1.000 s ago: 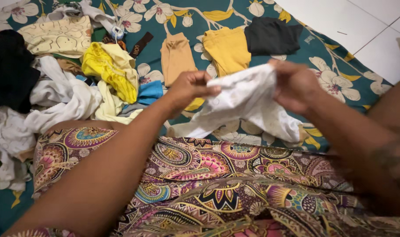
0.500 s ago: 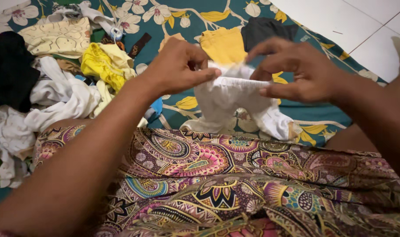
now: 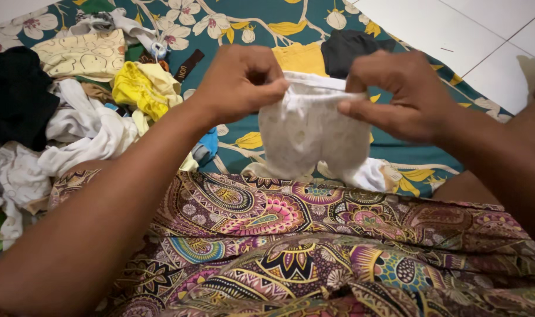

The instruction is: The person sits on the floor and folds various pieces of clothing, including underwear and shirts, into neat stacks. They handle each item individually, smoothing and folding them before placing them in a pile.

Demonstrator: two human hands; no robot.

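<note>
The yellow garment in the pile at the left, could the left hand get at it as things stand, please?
Probably yes, once freed. The yellow garment lies uncovered on top of the pile, just beside the left hand, with nothing between them. But that hand, like the right hand, is now pinching the waistband of the white shorts.

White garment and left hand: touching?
Touching. The head view shows the left hand pinching the waistband of the white garment between thumb and fingers; the right hand pinches its other end.
</note>
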